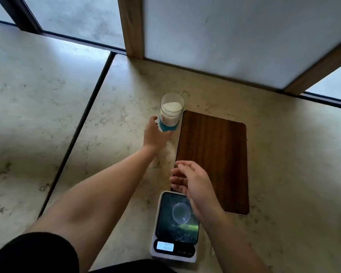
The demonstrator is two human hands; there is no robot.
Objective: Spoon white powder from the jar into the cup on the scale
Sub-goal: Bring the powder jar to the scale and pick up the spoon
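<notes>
Left hand (154, 134): fingers wrapped round the low, blue-banded part of the jar (171, 115), probably to steady or draw it nearer.
Right hand (193, 184): fingers loosely spread, empty, above the scale (175, 225).
Cup (181, 212): clear, seemingly empty, on the scale.
Count: one jar, one cup, one scale, one wooden board (213, 160); no spoon visible.
Counter (47, 115): carries everything.

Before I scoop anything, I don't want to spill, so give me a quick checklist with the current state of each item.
1. Jar open, powder visible: ok.
2. Left hand gripping the jar's base: ok.
3. Cup on the scale platform: ok.
4. Cup empty: ok, looks clear.
5. Spoon ready: not ok, none in view; right hand looks empty.
6. Scale display zeroed: cannot tell, digits blurred.
</notes>
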